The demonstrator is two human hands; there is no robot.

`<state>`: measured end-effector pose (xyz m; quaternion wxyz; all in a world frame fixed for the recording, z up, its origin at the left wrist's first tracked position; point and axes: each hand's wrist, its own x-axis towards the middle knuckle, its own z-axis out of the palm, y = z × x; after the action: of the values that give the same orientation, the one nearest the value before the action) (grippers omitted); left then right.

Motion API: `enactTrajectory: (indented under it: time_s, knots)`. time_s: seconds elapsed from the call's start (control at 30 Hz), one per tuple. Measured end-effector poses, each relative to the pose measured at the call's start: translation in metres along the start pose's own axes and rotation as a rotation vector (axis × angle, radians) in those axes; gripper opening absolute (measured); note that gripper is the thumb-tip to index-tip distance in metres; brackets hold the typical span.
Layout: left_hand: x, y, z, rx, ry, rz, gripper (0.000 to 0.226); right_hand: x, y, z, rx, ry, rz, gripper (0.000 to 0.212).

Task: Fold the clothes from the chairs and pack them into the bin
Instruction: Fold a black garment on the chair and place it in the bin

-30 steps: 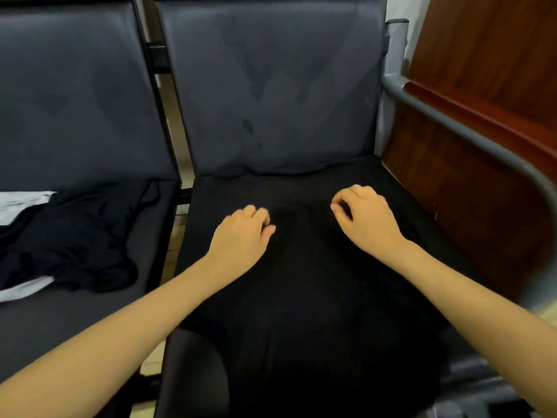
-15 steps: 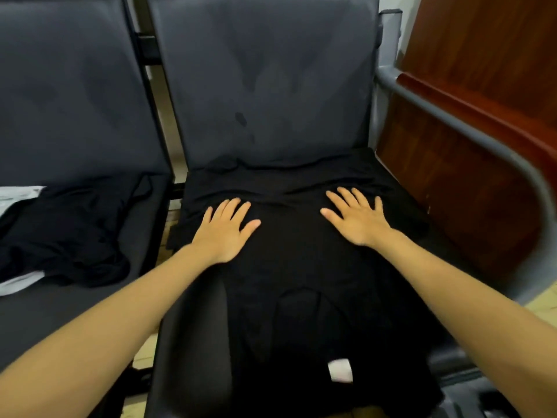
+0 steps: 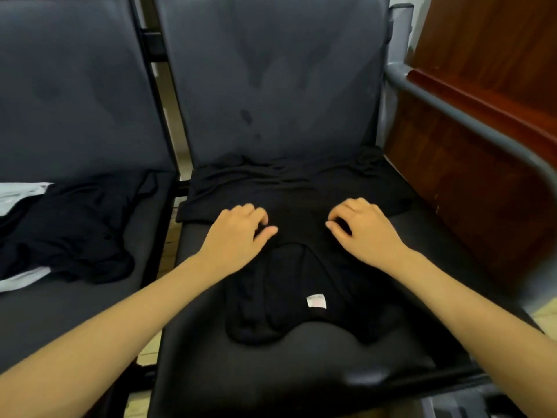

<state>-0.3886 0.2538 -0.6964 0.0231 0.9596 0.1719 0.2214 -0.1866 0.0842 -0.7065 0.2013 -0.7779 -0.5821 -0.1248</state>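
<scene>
Right chair seat [image 3: 301, 366]: dark padded seat; carries one garment.
Black T-shirt [image 3: 301, 188]: spread over the seat, neckline toward the front edge, far end wrinkled against the backrest [image 3: 271, 70].
Label [image 3: 316, 301]: white, inside the neckline, facing up.
Left hand [image 3: 238, 233]: on the shirt, left of centre, fingers curled; blurred, so a pinch cannot be confirmed.
Right hand [image 3: 361, 227]: on the shirt, right of centre, fingers curled, thumb near the forefinger; grip on the fabric is not clear.
Left chair seat [image 3: 75, 312]: holds a crumpled heap of black and white clothes [image 3: 75, 224].
Armrest [image 3: 452, 116]: grey tube along the right side.
Wooden panel [image 3: 482, 182]: reddish-brown, behind the armrest.
</scene>
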Motion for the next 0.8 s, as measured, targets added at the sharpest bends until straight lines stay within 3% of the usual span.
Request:
enactTrajectory:
  time_s: [0.1,0.23,0.4,0.5,0.6,0.7,0.8]
  knots:
    - [-0.021,0.003,0.000,-0.013,-0.191,-0.067,0.037,-0.016,0.001,-0.002,-0.023,-0.170,0.039,0.029]
    - [-0.016,0.010,-0.012,-0.223,-0.215,-0.182,0.042,-0.003,0.003,-0.011,0.023,-0.313,0.155,0.044]
    - [-0.068,0.035,-0.041,-0.233,-0.137,-0.054,0.046,-0.041,-0.022,-0.051,0.200,-0.163,-0.035,0.020]
    - [-0.098,0.047,-0.046,-0.183,-0.314,0.021,0.050,-0.081,-0.025,-0.071,0.161,-0.335,-0.083,0.024]
    - [-0.103,0.050,-0.049,-0.148,-0.298,0.006,0.029,-0.109,-0.020,-0.078,0.183,-0.487,-0.013,0.037]
    - [-0.102,0.056,-0.056,-0.052,-0.361,-0.022,0.026,-0.121,-0.027,-0.082,0.153,-0.409,0.097,0.030]
    - [-0.102,0.071,-0.079,-0.097,-0.395,-0.186,0.025,-0.125,-0.046,-0.095,0.004,-0.341,0.156,0.024]
